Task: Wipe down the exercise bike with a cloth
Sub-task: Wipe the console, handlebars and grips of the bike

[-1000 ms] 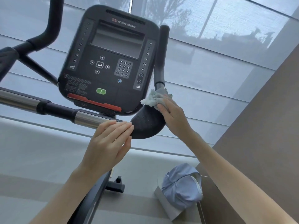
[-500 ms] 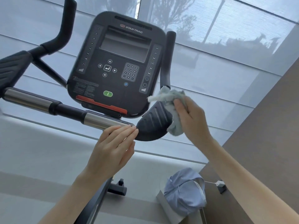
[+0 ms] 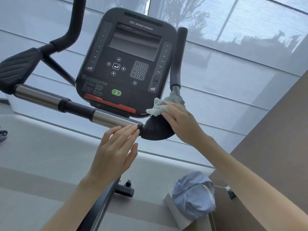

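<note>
Currently, the right hand (image 3: 181, 120) lies flat over the bunched grey cloth (image 3: 158, 107), fingers together, pressing it onto the black arm pad (image 3: 155, 131) just below and right of the console (image 3: 126, 64) of the exercise bike (image 3: 73, 106). The left hand (image 3: 115, 150), fingers straight and close together, touches the chrome bar (image 3: 108, 119) directly beneath the console. A pale blue cap (image 3: 193, 195) sits well below the console, rightward.
</note>
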Motion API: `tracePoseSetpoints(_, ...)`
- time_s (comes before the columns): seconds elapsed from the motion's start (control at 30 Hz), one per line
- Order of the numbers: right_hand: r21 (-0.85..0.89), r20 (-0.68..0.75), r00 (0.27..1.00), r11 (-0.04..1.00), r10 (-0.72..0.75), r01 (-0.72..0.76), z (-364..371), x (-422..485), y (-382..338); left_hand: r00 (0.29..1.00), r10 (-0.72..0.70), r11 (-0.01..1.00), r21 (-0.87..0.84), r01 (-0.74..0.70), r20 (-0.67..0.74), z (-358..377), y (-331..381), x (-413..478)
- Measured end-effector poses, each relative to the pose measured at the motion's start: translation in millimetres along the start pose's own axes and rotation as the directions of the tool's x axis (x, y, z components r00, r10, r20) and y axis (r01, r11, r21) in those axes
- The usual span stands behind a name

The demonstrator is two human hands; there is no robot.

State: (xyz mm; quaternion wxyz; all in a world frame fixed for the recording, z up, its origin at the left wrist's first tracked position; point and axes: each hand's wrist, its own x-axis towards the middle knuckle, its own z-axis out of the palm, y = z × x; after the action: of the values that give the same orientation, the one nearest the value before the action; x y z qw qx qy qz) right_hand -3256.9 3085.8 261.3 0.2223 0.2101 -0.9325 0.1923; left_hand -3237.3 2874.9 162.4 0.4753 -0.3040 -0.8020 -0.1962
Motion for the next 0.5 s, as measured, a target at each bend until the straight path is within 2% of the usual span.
tracePoseSetpoints(0.17, -0.029, 0.03, 0.988, 0.988, -0.153, 0.154, 6.2, -24.4, -20.4, 1.0, 0.014, 1.0, -0.004, -0.014, -0.01, 2.1, -2.0, -2.1)
tracePoseSetpoints(0.27, 0.051, 0.074, 0.967, 0.969, -0.244, 0.24, 3.6, -31.9, -22.7, 1.0, 0.018, 1.0, 0.001, -0.018, -0.008, 2.9, -3.3, -1.6)
tracePoseSetpoints(0.37, 0.161, 0.014, 0.989, 0.976, -0.149, 0.144, -20.3, -15.5, -16.4, 1.0, 0.015, 1.0, -0.002, -0.015, -0.008, 1.8, -2.9, 0.2)
tracePoseSetpoints(0.43, 0.12, -0.118, 0.989, 0.987, -0.092, 0.107, -39.0, 6.2, -6.6, 1.0, 0.002, 1.0, -0.004, -0.002, -0.001, -0.1, -3.2, 3.7)
tracePoseSetpoints(0.5, 0.069, -0.158, 0.983, 0.992, -0.089, 0.101, -51.3, 28.8, 2.0, 1.0, -0.008, 1.0, 0.001, 0.008, 0.0, -1.9, -4.6, 8.6)
